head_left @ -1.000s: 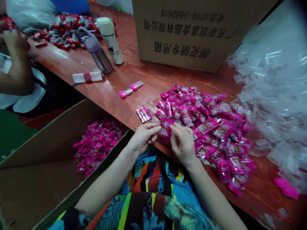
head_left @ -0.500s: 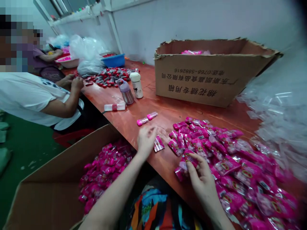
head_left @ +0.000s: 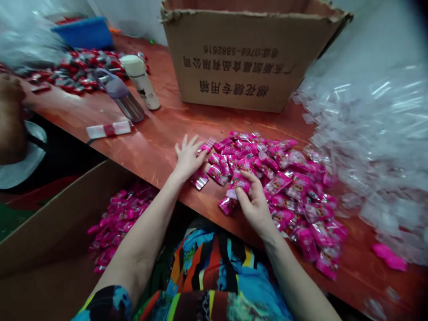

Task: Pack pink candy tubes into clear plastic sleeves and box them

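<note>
My left hand [head_left: 187, 159] reaches over the red tabletop with its fingers spread. Its fingertips lie by a small pink tube [head_left: 208, 145], partly hidden, at the edge of the heap. Just below that hand rests a single shiny pink packet [head_left: 199, 179]. My right hand [head_left: 254, 204] pinches another pink packet [head_left: 239, 182] between thumb and fingers, at the heap's near left side. Beneath it another packet [head_left: 228, 204] lies close to the table edge. The heap of pink packets [head_left: 281, 183] spreads behind and to the right of my right hand.
A cardboard box [head_left: 234, 58] stands at the back. Clear plastic pieces [head_left: 377, 133] pile up on the right. Two bottles, one purple-topped [head_left: 123, 98] and one white [head_left: 142, 82], stand left. Below the table edge, an open carton [head_left: 43, 214] holds pink packets. A co-worker's arm [head_left: 11, 118] shows far left.
The view has swung right and down. My left hand has spread its fingers over the pink tubes, which now sit against the heap. The right hand still pinches its packet.
</note>
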